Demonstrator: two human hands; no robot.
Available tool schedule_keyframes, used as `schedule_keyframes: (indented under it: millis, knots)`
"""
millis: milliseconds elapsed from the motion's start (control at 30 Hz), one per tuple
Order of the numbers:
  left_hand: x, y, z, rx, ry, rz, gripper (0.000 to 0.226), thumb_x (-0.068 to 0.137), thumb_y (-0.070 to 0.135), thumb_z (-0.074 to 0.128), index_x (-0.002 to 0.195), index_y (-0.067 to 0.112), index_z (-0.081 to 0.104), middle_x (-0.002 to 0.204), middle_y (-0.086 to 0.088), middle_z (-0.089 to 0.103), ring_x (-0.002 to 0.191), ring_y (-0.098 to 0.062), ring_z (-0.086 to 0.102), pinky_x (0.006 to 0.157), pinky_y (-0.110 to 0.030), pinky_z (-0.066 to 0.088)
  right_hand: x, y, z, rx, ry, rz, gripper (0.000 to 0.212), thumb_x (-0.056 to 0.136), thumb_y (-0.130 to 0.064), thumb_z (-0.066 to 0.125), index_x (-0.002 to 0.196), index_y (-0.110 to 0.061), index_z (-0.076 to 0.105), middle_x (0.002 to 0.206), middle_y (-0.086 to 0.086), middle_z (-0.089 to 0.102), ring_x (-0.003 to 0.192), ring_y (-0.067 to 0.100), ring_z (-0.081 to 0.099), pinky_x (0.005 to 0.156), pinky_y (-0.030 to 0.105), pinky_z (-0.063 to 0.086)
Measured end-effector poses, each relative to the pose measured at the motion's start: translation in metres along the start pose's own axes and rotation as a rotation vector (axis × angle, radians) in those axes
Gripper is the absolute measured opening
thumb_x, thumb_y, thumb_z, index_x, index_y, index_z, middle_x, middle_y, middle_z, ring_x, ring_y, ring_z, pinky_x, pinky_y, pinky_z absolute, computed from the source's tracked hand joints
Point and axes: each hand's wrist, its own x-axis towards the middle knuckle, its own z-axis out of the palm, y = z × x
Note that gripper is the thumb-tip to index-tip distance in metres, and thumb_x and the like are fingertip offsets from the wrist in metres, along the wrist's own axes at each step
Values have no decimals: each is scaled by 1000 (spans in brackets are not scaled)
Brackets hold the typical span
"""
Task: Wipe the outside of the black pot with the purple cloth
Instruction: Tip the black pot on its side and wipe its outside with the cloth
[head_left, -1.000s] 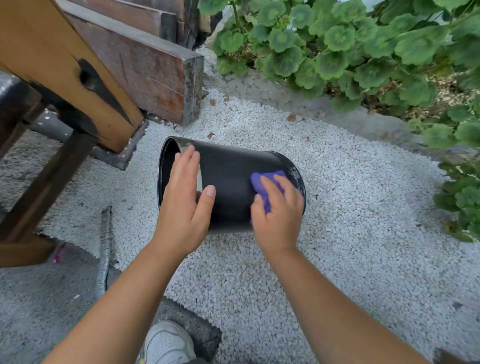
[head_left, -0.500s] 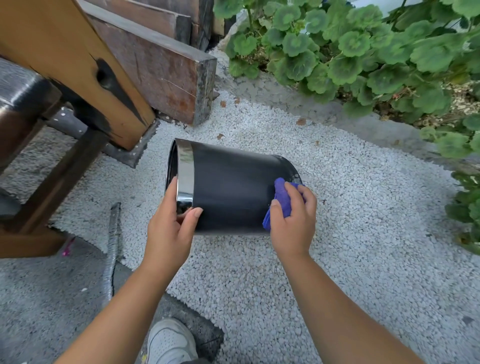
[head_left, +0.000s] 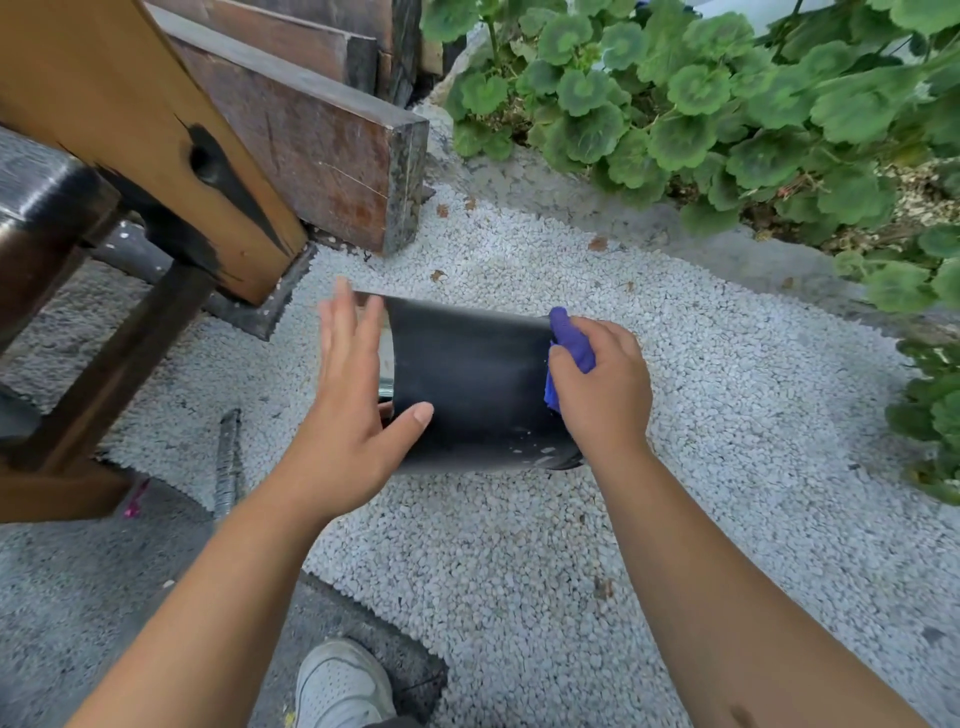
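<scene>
Black pot on its side on the white gravel, a hand at each end.
The left hand (head_left: 353, 410), fingers spread, rests on the black pot (head_left: 478, 384) near its rim; the right hand (head_left: 602, 389) pinches the purple cloth (head_left: 571, 338) against the base end.

- Open white gravel (head_left: 727, 415) lies right of and near the black pot (head_left: 478, 384).
- Wooden beams (head_left: 291, 135) crowd the far left.
- Geranium plants (head_left: 727, 104) hem the far right.

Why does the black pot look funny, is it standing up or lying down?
Lying down. The black pot is on its side on the white gravel, its long wall facing up.
</scene>
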Motion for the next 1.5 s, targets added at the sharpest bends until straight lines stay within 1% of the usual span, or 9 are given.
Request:
schedule_keyframes:
  millis: [133,333,500,667,833,1000,1167,1333,1500]
  knots:
    - [6,2,10,-5,99,107,70,90,15,59,151,6,26,163,-13,12,152,-27,0,109,-1,10,-2,5,-4,-56,-6,-55,37,79,-33,61,116,-34,64,114,-24,44,115,16,52,98,32,41]
    - [5,0,12,-64,133,103,70,88,0,66,149,5,31,161,-17,15,151,-28,3,92,10,19,-3,-5,-10,-115,14,-140,42,73,-9,57,110,-23,70,116,-13,58,104,16,56,91,32,47]
    - [7,7,17,-82,111,66,79,86,14,61,153,4,21,162,-8,11,152,-23,4,112,-5,11,-27,-66,-1,195,51,-151,47,65,-17,57,108,-28,72,112,-17,59,100,-1,55,95,17,43]
    - [9,10,15,-183,53,-24,91,84,20,61,156,8,6,161,4,5,154,-20,3,123,-44,12,-64,-88,29,39,2,-447,49,68,-20,55,114,-22,72,117,-1,63,98,28,59,89,34,47]
    - [6,7,11,-190,63,-59,94,77,12,58,156,10,8,161,4,5,153,-16,0,122,-23,5,-49,-49,27,-80,147,-460,43,69,-17,52,105,-15,75,113,7,66,92,29,59,86,37,48]
    - [7,0,8,-256,70,-85,92,85,8,62,157,23,7,163,16,2,152,-8,0,118,-23,23,-31,-8,15,-149,167,-298,47,69,-21,50,110,-18,73,118,5,63,100,31,60,90,44,49]
    - [1,-9,11,-369,107,-58,101,87,2,67,155,44,4,162,29,0,150,3,3,84,-4,45,-24,15,5,-97,174,-142,46,71,-15,55,114,-19,71,122,3,59,108,31,57,95,42,47]
    - [-15,-15,22,-349,235,-191,93,83,21,73,154,41,16,139,48,35,101,16,62,78,-10,52,-23,15,7,-113,136,-96,45,73,-22,54,116,-27,67,124,-6,55,103,25,58,84,34,47]
    - [-14,-6,20,-345,94,-167,91,88,20,71,156,35,13,146,21,46,115,8,58,90,-22,54,-7,11,-4,-66,56,65,41,79,-23,56,119,-31,66,115,-19,47,95,8,56,77,21,39]
